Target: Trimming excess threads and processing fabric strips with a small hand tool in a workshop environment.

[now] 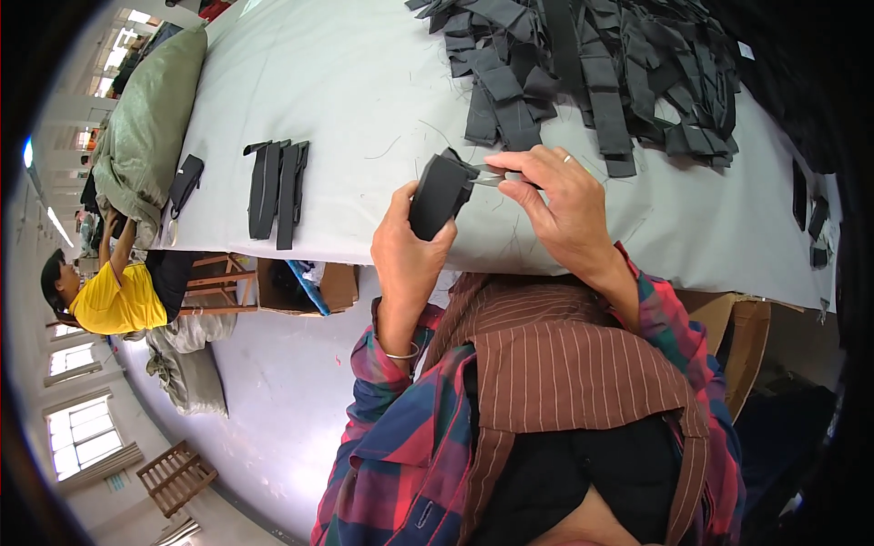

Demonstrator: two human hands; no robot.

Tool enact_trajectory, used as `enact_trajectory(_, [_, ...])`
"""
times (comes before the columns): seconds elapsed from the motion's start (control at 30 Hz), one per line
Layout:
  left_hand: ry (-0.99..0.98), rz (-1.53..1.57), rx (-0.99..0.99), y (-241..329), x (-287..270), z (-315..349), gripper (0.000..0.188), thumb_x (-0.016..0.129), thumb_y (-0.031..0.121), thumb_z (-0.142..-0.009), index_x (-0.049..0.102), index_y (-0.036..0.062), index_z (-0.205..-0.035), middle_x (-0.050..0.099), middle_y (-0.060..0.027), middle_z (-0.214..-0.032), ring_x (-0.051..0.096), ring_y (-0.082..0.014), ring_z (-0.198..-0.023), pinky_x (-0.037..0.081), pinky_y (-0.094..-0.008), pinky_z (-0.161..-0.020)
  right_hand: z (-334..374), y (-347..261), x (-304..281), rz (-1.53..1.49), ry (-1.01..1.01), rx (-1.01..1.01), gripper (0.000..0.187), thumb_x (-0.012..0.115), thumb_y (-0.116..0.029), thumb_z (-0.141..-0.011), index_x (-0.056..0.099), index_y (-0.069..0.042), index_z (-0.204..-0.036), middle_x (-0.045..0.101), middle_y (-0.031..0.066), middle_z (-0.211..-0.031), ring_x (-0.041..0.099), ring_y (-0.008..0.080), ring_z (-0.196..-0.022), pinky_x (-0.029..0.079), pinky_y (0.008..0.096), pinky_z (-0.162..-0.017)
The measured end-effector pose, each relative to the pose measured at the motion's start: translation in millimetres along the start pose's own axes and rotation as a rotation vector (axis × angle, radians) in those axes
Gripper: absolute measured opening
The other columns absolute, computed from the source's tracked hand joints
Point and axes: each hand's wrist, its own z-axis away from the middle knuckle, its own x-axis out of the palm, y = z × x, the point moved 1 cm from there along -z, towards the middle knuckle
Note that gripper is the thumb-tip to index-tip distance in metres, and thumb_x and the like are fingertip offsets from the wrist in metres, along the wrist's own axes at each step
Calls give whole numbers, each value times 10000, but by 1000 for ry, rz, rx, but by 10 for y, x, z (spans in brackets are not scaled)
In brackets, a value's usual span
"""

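My left hand (pixel 411 246) grips a folded black fabric strip (pixel 435 196) above the table's near edge, holding it tilted. In my right hand (pixel 563 202) is a pair of small metal thread snips (pixel 492 174), pinched between thumb and fingers. The tips of the snips meet the right end of the strip. Whether the blades are apart or closed on a thread is too small to tell. Beyond my right hand lies a big heap of dark fabric strips (pixel 596 86) with loose threads. To the left, several folded strips (pixel 276 189) lie side by side on the table.
A pale cloth covers the table (pixel 355 82). A bulging green sack (pixel 153 114) stands at its left end, where a person in yellow (pixel 123 296) has their arms against it. A cardboard box (pixel 341 287) sits below the near edge. Dark fabric borders the right side.
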Motion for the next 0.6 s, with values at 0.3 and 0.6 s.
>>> enact_trajectory(0.3, [-9, -186, 232, -313, -444, -547, 543, 679, 65, -712, 552, 90, -1240, 634, -163, -906, 608, -227, -750, 493, -322, -672, 311, 302, -58, -323, -206, 432, 130, 624, -119, -863, 678, -77, -974, 642, 18, -795, 559, 120, -688, 422, 230, -626])
enact_trajectory(0.6, [-154, -716, -310, -2177, -1132, -1414, 780, 573, 640, -798, 362, 237, -1432, 186, -195, -1522, 223, -505, -1338, 175, -736, -975, 549, 467, -156, -532, -111, 660, 173, 603, -134, -915, 653, -17, -1033, 553, -48, -753, 448, 37, -698, 372, 190, -625])
